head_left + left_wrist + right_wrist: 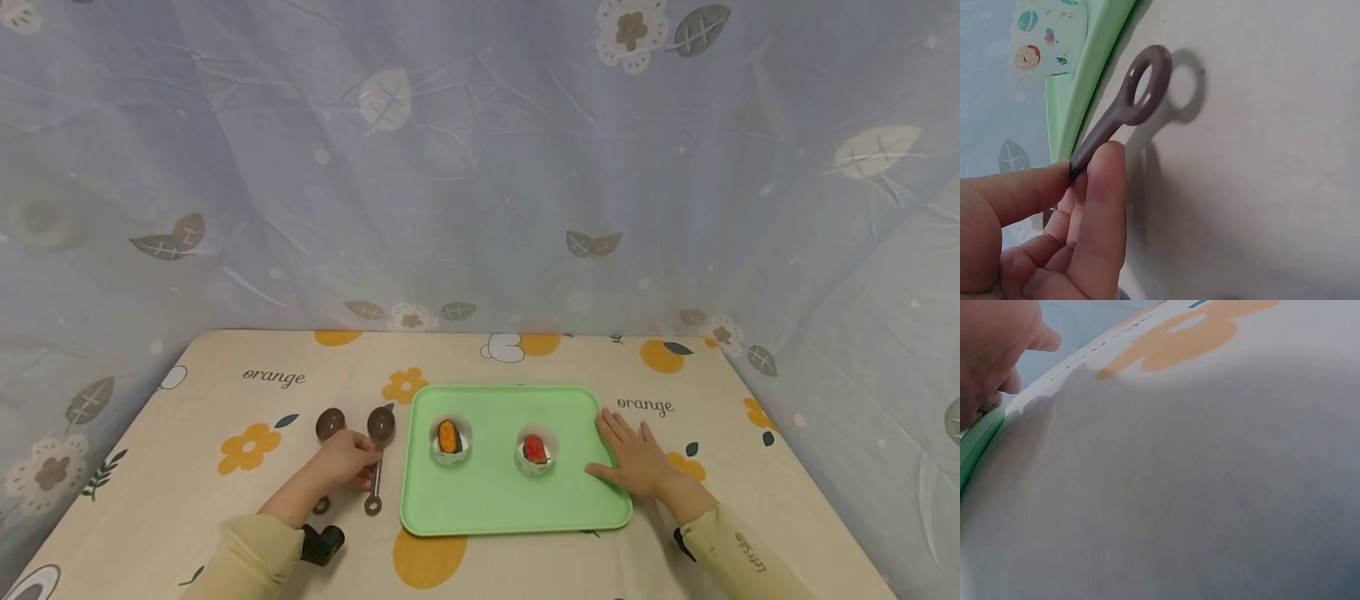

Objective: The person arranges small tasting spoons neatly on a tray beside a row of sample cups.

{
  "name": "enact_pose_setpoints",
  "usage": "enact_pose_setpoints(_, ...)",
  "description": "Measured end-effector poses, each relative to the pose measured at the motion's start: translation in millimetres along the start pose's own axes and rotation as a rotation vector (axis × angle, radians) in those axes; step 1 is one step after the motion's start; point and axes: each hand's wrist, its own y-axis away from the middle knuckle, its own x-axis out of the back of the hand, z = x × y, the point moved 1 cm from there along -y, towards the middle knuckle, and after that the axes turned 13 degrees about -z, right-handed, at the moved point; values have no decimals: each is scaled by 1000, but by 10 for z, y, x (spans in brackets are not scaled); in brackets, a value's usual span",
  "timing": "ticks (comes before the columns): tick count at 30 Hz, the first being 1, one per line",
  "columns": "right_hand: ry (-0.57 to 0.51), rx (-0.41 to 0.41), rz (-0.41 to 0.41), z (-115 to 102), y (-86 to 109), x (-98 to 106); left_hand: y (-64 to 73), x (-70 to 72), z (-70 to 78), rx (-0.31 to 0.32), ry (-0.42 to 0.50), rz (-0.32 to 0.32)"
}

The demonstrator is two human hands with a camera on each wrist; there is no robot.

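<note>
1. At the lower left of the head view, the left hand [347, 460] pinches the slim handle of a brown ring-ended spoon [376, 482] between thumb and index finger.
2. Right of that hand, the spoon's round bowl points up the frame and its ring end points down, just beside the tray's left edge; in the left wrist view the ring is at upper centre, its shadow beside it on the cloth.
3. Left of it, a second brown spoon [330, 422] lies near, its handle partly hidden by the hand.
4. At lower centre is a light green rectangular tray [480, 508] with rounded corners.
5. On the tray's left half stands a small white cup [451, 457] holding an orange-topped sushi piece [447, 437] with a dark band.
6. Right of the tray's middle, another white cup [536, 468] holds a red-topped sushi piece [535, 449], well apart from the first.
7. At the lower right, the right hand [636, 460] rests on the tray's right edge, fingers straight, thumb spread away from them and lying over the tray.
8. Under everything spreads a cream tablecloth [187, 500] printed with orange flowers; a blue-grey leaf-patterned curtain [480, 167] fills the upper frame.
</note>
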Motion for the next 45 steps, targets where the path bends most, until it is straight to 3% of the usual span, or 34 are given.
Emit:
enact_pose_setpoints(14, -5, -20, -57, -115, 61, 150, 28, 65, 43, -16, 20, -7)
enact_pose_setpoints(26, -16, 1, -33, -62, 31, 74, 36, 122, 111, -49, 73, -24)
enact_pose_setpoints(45, 9, -18, -66, -106, 47, 129, 143, 65, 399, -124, 113, -75)
